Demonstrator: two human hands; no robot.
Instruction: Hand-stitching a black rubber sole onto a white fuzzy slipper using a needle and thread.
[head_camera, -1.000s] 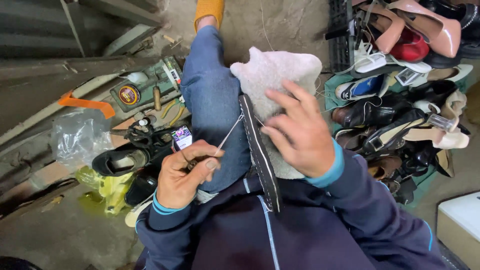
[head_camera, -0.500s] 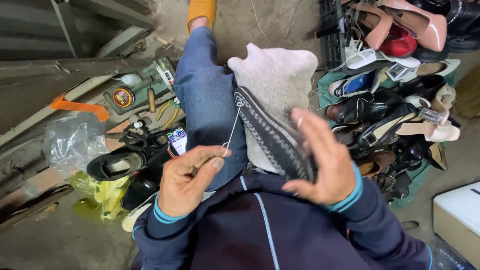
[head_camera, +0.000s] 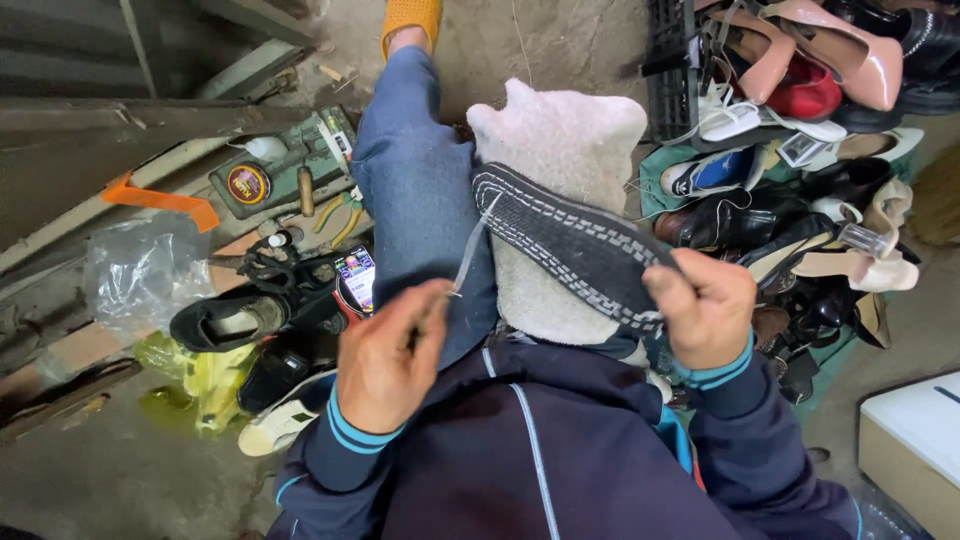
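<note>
The left hand (head_camera: 385, 362) is pinched shut on a needle, or perhaps only the thread, too small to tell which; a pale thread (head_camera: 468, 255) runs taut from it up to the edge of a black shoe sole (head_camera: 570, 240). The right hand (head_camera: 705, 305) is clamped on the near end of that sole, holding it tilted across a whitish cloth (head_camera: 555, 140) draped over the person's knee. A line of pale stitches shows along the sole's rim at its far end; I judge the stitching under way, with the near stretch under the right hand hidden, so how much is left cannot be told.

To the left, just beside the blue-jeaned leg (head_camera: 415, 190), lie a phone (head_camera: 356, 278), scissors (head_camera: 262, 265), a black shoe (head_camera: 230, 318) and a green tool tray (head_camera: 275, 170) on the floor. To the right a pile of shoes (head_camera: 800, 200) crowds close. Open room for drawing thread lies mainly towards the lower left, over bare floor (head_camera: 120, 470).
</note>
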